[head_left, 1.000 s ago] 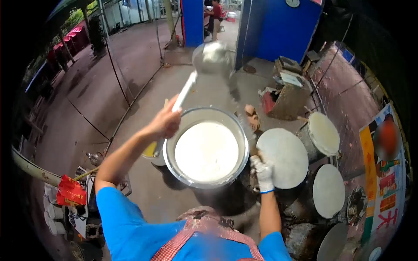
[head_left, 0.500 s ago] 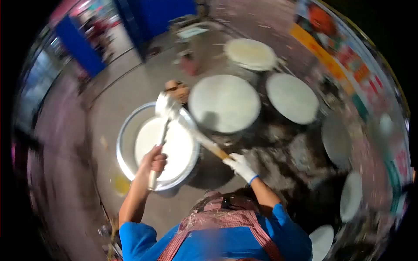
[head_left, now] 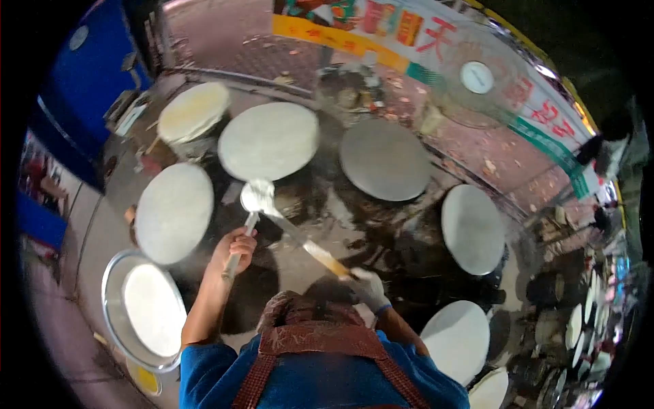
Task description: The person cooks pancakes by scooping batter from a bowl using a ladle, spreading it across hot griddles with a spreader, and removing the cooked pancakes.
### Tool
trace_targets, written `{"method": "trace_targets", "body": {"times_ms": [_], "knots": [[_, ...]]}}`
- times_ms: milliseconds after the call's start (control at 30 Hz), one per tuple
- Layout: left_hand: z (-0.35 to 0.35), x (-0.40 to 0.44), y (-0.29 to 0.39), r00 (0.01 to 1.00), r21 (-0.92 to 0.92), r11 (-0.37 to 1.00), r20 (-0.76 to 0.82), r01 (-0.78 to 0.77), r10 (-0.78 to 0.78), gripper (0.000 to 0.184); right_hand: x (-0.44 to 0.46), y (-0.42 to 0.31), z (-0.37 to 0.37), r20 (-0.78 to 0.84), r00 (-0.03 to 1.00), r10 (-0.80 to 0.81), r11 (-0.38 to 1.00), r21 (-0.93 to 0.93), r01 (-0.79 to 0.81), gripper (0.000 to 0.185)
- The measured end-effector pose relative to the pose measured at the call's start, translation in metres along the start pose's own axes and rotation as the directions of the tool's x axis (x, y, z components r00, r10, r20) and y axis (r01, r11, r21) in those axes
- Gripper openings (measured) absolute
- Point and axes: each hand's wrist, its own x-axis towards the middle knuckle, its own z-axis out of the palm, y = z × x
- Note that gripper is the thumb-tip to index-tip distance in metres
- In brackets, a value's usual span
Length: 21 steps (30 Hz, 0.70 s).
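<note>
My bare left hand [head_left: 238, 251] is wrapped round the handle of a ladle [head_left: 257, 196], whose bowl holds white batter. My right hand [head_left: 368, 289], in a white glove, grips the wooden handle of a spreader [head_left: 310, 247]. The spreader's batter-coated end meets the ladle bowl; whether they touch is hard to tell. Just beyond them lies a round griddle covered in white batter [head_left: 269, 141]. A grey griddle [head_left: 385, 160] with no white layer on it is to its right. At the lower left stands a metal basin [head_left: 112, 300] of white batter [head_left: 154, 310].
Another white-covered griddle [head_left: 174, 213] is at the left, with a yellowish stack of round sheets [head_left: 194, 112] behind it. More round griddles stand at the right [head_left: 473, 230] and lower right [head_left: 458, 343]. A printed banner [head_left: 422, 41] hangs along the back.
The view has swung right, so the basin now sits lower left. The ladle and spreader have moved from over the basin to in front of the griddles, still held.
</note>
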Motion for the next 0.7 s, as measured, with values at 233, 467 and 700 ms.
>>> {"method": "trace_targets", "body": {"times_ms": [233, 467, 700], "knots": [[0.049, 0.213, -0.085, 0.834, 0.124, 0.854, 0.183, 0.506, -0.52, 0.04, -0.071, 0.034, -0.161, -0.582, 0.806, 0.107, 0.74, -0.494, -0.456, 0.037], [0.149, 0.37, -0.111, 0.991, 0.963, 0.246, -0.09, 0.111, -0.097, 0.015, 0.002, 0.0, -0.215, -0.836, 0.549, 0.007, 0.973, -0.12, -0.195, 0.035], [0.081, 0.541, -0.052, 0.839, 0.654, -0.725, 0.505, -0.216, 0.205, 0.06, 0.119, 0.012, -0.2, -0.672, 0.702, 0.236, 0.781, -0.298, -0.548, 0.039]]}}
